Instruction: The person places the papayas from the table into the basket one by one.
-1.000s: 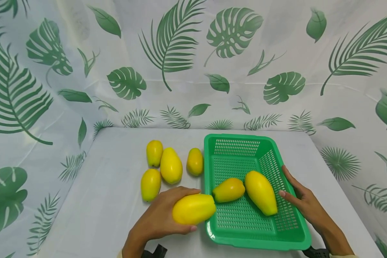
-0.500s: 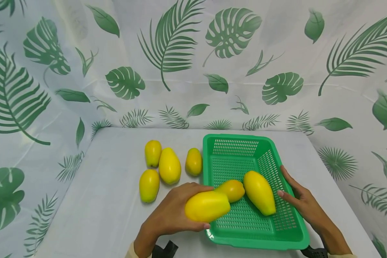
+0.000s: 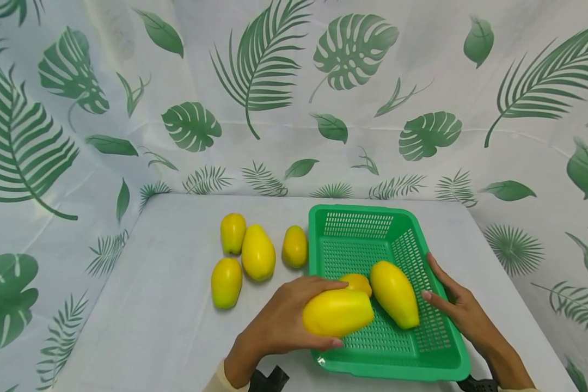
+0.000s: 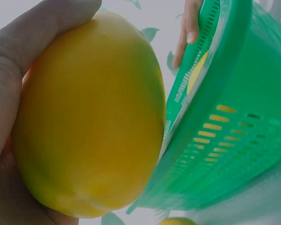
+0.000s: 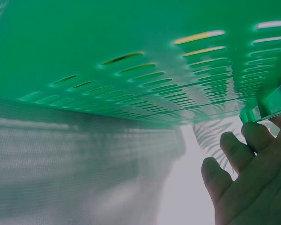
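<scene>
My left hand [image 3: 281,318] grips a yellow papaya [image 3: 338,313] on its side, over the left part of a green plastic basket [image 3: 392,372]. In the left wrist view the papaya [image 4: 93,117] fills the palm, right beside the basket's wall [image 4: 234,89]. My right hand [image 3: 470,313] holds the basket's right rim, thumb over the inside and fingers outside. The right wrist view shows those fingers [image 5: 239,150] below the rim. Inside the basket lie a large papaya [image 3: 394,294] and a smaller yellow fruit [image 3: 357,284], partly hidden behind the held one.
Several yellow fruits rest on the white table [image 3: 142,305] left of the basket: a large one [image 3: 258,253], one close to the basket wall [image 3: 294,246], a greenish-tipped one [image 3: 226,283] and one farther back [image 3: 232,233]. A leaf-printed cloth [image 3: 274,152] hangs behind.
My left hand has carried the papaya to the right, from the basket's left rim to over its inside, covering more of the smaller fruit. The right hand stays on the rim.
</scene>
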`<state>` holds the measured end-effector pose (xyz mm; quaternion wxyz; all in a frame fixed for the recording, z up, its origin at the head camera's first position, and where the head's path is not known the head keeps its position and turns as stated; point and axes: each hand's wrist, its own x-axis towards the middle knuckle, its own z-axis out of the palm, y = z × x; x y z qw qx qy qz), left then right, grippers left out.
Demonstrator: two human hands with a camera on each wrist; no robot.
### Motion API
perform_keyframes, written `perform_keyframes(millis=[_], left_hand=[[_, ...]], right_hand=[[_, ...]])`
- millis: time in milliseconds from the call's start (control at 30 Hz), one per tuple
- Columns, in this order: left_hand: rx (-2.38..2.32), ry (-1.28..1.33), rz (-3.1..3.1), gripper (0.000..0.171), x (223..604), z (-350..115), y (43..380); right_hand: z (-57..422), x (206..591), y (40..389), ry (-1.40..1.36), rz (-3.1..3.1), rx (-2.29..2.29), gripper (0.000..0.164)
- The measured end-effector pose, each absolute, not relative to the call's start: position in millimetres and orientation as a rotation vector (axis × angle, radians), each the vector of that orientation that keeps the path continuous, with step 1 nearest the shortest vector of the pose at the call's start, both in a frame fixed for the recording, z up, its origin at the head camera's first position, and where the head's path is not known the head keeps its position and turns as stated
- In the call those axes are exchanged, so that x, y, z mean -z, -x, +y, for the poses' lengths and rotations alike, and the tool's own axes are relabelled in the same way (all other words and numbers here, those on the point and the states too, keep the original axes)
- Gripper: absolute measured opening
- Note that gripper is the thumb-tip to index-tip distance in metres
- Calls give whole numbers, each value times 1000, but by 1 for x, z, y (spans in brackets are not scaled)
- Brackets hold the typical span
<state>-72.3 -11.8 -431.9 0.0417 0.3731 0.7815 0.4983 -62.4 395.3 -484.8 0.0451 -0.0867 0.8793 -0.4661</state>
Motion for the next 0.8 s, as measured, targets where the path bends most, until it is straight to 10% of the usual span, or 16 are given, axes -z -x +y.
perform_keyframes(millis=[800], left_hand=[[-1549,-1208,2368,79,439,24,71]], right_hand=[[394,484,62,219,2702,1395,79]])
